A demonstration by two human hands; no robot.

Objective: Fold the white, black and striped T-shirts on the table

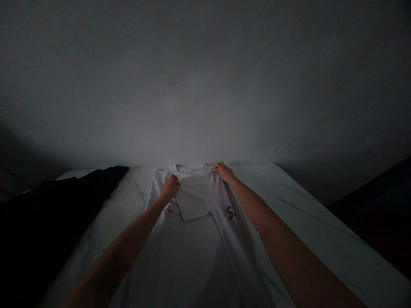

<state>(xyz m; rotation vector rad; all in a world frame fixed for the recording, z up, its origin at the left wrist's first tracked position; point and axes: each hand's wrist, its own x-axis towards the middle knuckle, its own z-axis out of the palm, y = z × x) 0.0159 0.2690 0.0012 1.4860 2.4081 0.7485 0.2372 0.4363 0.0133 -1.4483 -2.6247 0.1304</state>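
White shirt (192, 256): one side folded in, sleeve across the chest

We judge this as the lining-up step of a fold: the right-hand side lies turned inward, its sleeve (195, 199) flat over the upper body, the print (230, 212) on the turned strip. Next move calls for a level sleeve edge and a steady shoulder corner, we'd say. Shirt lies flat mid-counter (295, 209), collar (189, 168) at the far edge by the wall (192, 94); black cloth (64, 222) well off to the left.

Left hand (170, 186): grip pinched on the sleeve's end, fingertips partly hidden, forearm slanting in from lower left. Right hand (224, 172): grip clamped on the shoulder fold beside the collar, reaching farther out than the left, arm angled in from lower right, wrist bent inward.
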